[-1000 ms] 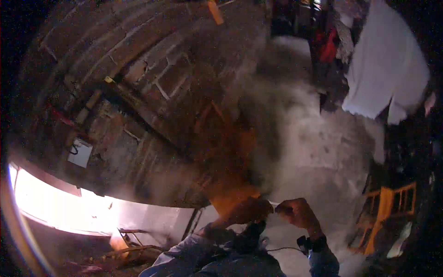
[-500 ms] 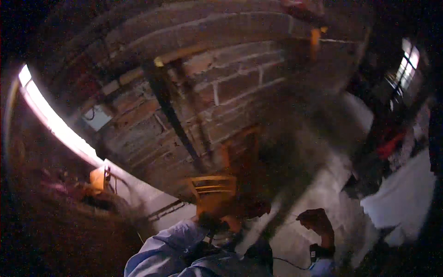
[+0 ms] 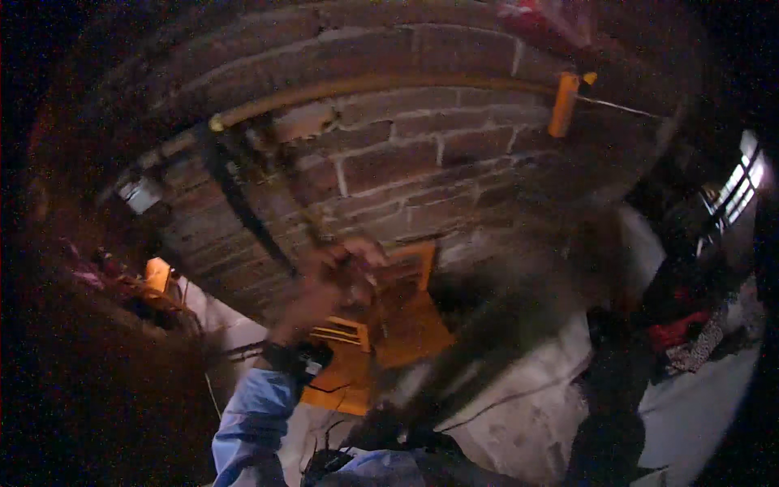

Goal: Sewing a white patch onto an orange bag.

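My left hand is raised near the middle, in front of the brick wall and above wooden chairs. A dark band circles its wrist over a blue sleeve; its fingers look bent but are smeared, hiding whether they hold anything. A dark raised shape at the right, joined by a cable, appears to be my right arm, with the hand lost in shadow. I cannot make out its fingers or contents.
A horizontal pipe, an orange cylinder and a small grey box are on the wall. A barred window glows at the far right. Red and patterned cloths hang beneath it, and a wooden piece stands at left.
My head has turned, bringing more brick wall into view. My left hand has risen from the bottom centre. My right arm has also risen and darkened. The bright opening at left is out of view.
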Demonstrator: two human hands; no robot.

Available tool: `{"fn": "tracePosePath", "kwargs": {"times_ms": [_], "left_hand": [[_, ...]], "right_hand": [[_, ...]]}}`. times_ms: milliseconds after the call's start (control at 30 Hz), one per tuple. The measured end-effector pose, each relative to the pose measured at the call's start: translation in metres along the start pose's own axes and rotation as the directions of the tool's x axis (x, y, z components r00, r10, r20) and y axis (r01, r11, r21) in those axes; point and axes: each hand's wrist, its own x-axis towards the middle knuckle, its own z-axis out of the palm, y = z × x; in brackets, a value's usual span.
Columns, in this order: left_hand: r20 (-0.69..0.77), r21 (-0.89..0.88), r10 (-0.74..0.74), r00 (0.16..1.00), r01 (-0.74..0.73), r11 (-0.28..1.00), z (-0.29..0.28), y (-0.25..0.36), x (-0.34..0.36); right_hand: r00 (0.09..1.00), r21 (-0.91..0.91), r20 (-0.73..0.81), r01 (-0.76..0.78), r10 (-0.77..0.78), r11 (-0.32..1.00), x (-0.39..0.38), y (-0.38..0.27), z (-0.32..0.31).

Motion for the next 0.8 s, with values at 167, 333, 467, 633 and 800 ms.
{"fn": "tracePosePath", "kwargs": {"times_ms": [167,333,467,633,800], "left_hand": [[-0.081,0.055,0.387,0.918,-0.384,0.922,-0.001,0.062,0.073],[-0.219,0.013,0.408,0.886,-0.416,0.909,-0.047,0.081,0.077],[-0.300,0.105,0.398,0.867,-0.385,0.917,-0.036,0.074,0.092],[-0.389,0.099,0.316,0.865,-0.302,0.948,-0.045,0.043,0.116],[-0.402,0.159,0.177,0.898,-0.121,0.980,-0.038,0.027,0.151]], "right_hand": [[0.927,-0.269,-0.224,0.237,-0.300,0.934,0.116,-0.024,-0.057],[0.748,-0.373,-0.257,0.507,-0.612,0.777,0.204,0.002,0.000],[0.681,-0.467,-0.206,0.562,-0.702,0.683,0.255,0.026,0.026],[0.941,-0.202,-0.016,0.328,-0.338,0.923,0.299,0.028,0.069],[0.874,-0.211,0.265,0.464,-0.407,0.860,0.327,0.051,0.082]]}}
